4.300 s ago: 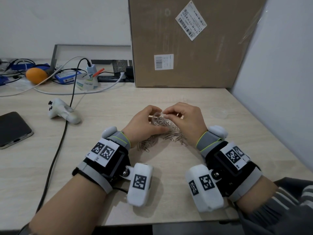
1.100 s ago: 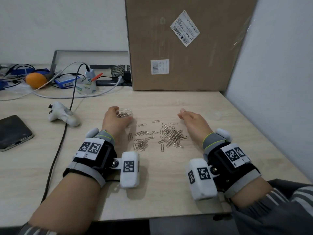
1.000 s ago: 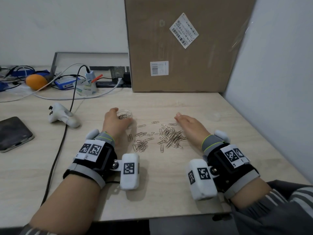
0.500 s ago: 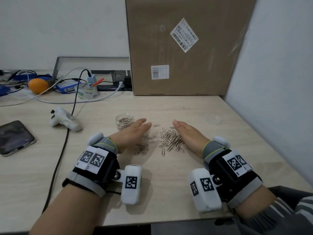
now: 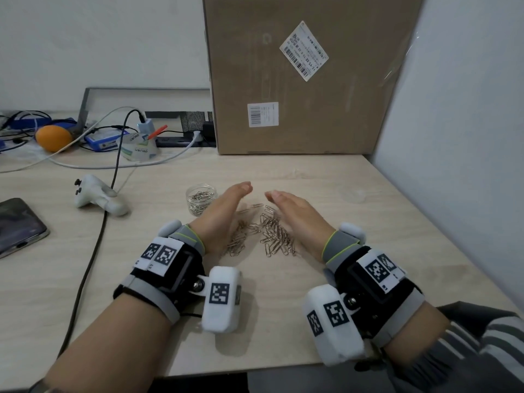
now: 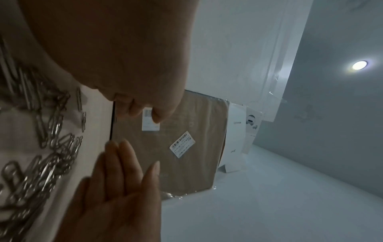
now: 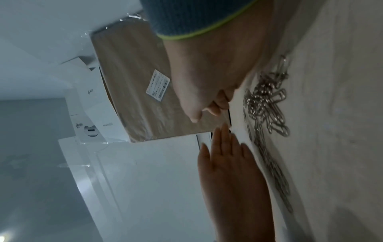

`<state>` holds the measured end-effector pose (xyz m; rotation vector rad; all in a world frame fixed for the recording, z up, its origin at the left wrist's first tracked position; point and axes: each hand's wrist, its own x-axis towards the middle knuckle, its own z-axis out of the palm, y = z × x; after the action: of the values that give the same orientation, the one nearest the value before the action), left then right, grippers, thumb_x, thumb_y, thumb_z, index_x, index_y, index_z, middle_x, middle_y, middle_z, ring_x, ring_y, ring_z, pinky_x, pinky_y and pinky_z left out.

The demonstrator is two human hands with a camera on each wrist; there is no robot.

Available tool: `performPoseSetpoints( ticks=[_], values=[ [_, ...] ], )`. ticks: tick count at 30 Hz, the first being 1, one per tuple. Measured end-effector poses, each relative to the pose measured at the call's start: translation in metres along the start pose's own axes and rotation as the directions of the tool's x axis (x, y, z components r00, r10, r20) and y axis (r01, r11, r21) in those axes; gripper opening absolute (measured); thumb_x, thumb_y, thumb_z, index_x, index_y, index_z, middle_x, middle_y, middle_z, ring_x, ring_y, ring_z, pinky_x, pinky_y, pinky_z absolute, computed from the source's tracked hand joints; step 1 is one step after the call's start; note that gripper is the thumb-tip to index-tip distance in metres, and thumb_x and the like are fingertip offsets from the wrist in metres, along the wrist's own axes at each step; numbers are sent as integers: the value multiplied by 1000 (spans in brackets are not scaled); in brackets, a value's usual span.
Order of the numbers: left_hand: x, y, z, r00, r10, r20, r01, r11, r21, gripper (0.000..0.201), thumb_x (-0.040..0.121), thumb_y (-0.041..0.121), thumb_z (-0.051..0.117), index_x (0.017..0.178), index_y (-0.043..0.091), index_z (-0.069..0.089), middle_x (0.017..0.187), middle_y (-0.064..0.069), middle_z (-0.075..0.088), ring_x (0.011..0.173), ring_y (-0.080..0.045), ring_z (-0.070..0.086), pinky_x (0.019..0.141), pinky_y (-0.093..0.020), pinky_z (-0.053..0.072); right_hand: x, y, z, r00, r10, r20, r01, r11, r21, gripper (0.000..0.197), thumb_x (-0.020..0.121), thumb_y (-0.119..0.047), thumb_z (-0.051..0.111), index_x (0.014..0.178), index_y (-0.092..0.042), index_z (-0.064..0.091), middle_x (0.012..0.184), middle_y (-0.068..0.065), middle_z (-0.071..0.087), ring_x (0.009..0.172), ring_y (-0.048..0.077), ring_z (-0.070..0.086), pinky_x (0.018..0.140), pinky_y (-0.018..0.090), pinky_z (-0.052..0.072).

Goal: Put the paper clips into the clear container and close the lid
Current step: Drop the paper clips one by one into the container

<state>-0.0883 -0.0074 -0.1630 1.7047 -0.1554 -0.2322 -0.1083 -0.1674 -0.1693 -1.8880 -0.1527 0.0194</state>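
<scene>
While both my hands stand on edge on the counter, palms facing each other, the loose paper clips lie between them in two rough clusters, far too many and too tangled to count. My left hand has its fingers straight and together and holds nothing; its little-finger side rests on the wood at the left of the heap. My right hand mirrors it on the right, fingers straight, thumb up, also holding nothing. The two sets of fingertips nearly meet beyond the heap but stay apart. One clear container stands upright just left of my left hand, lidless, partly filled with clips. One faint clear round lid lies well off to the right, near the wall. One large cardboard box stands at the back with two labels on it. To the left lie one white controller, one dark phone and one orange.
</scene>
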Motion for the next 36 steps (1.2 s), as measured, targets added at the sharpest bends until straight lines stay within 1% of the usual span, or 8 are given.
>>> performPoseSetpoints(
  ticks=[2,4,8,13,19,26,30,36],
  values=[
    [1,1,-5,994,22,-104,-21,1000,14,42,100,38,36,138,22,46,141,8,47,119,-1,46,81,-7,37,2,-1,-8,992,-43,-120,34,997,-71,44,98,-41,36,130,-17,52,137,-3,52,128,11,44,101,21,31],
    [0,2,-11,991,44,-127,-19,981,193,45,101,36,32,141,18,43,147,6,43,130,-7,40,101,-16,32,4,1,-14,988,-54,-144,21,975,-220,44,99,-39,31,132,-16,49,140,-1,49,133,15,39,105,24,27],
    [4,1,-12,998,57,7,-52,855,517,52,103,40,21,148,16,33,152,4,34,142,-12,26,107,-18,13,10,10,-13,999,37,3,-31,858,-512,52,100,-43,21,142,-17,33,153,1,31,145,17,15,118,39,13],
    [13,-10,-13,982,-80,172,-15,871,491,79,89,71,19,148,21,33,152,7,33,141,-10,28,121,-35,14,12,14,-8,983,96,155,19,793,-608,52,100,-46,16,147,-24,22,156,-7,20,145,9,8,118,42,-1],
    [10,-10,-12,960,-14,281,-92,928,360,68,94,66,16,137,24,48,140,8,51,132,-5,43,118,-33,21,13,13,-7,994,-9,112,45,943,-330,40,99,-37,30,123,-22,58,133,0,56,126,16,47,110,35,30],
    [1,0,-8,993,103,-55,-94,985,146,46,102,40,31,104,11,67,98,-5,73,92,-12,67,86,-28,50,7,4,-15,976,-88,-199,67,991,-112,45,98,-29,36,77,-12,71,83,5,74,78,12,66,73,13,47],
    [4,1,-17,961,138,-238,-53,941,334,44,100,32,37,76,6,63,65,-3,60,56,-17,52,58,-28,39,3,2,-27,914,-31,-404,-52,980,-193,50,95,-33,36,55,-12,58,56,7,64,49,24,58,58,32,51],
    [-4,4,-16,985,-146,-92,172,880,442,50,100,34,33,65,5,55,44,-5,59,31,-17,51,34,-14,31,-4,-1,-21,982,128,-138,-167,929,-331,48,94,-30,32,60,-6,55,58,18,63,40,21,58,56,27,45]
  ],
)
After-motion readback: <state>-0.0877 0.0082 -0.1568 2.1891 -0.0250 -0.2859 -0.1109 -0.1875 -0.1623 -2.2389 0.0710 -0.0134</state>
